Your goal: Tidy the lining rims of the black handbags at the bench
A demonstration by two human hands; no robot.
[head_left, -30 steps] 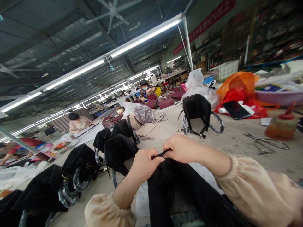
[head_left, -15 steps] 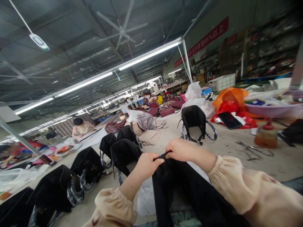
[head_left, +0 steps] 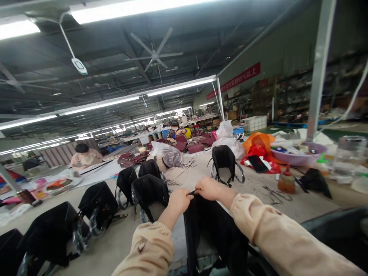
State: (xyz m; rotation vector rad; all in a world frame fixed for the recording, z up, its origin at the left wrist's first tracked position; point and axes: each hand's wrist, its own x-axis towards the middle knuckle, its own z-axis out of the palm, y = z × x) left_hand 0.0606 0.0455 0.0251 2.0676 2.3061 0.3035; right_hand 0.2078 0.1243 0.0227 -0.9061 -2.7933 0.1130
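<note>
Both hands drifting farther off as my head's tilting up; left hand (head_left: pixel 179 200) and right hand (head_left: pixel 209 188) are pinching the strap (head_left: pixel 192 193) on the near black bag (head_left: pixel 214 230).

Left hand (head_left: pixel 178 200), right hand (head_left: pixel 209 188) gripping black bag (head_left: pixel 212 230)

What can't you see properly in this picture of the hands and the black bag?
Head view only:
- The left hand and right hand hide the fingertips and the part they pinch.
- The black bag is cut off by the bottom edge.
- The red banner: writing too small.
</note>
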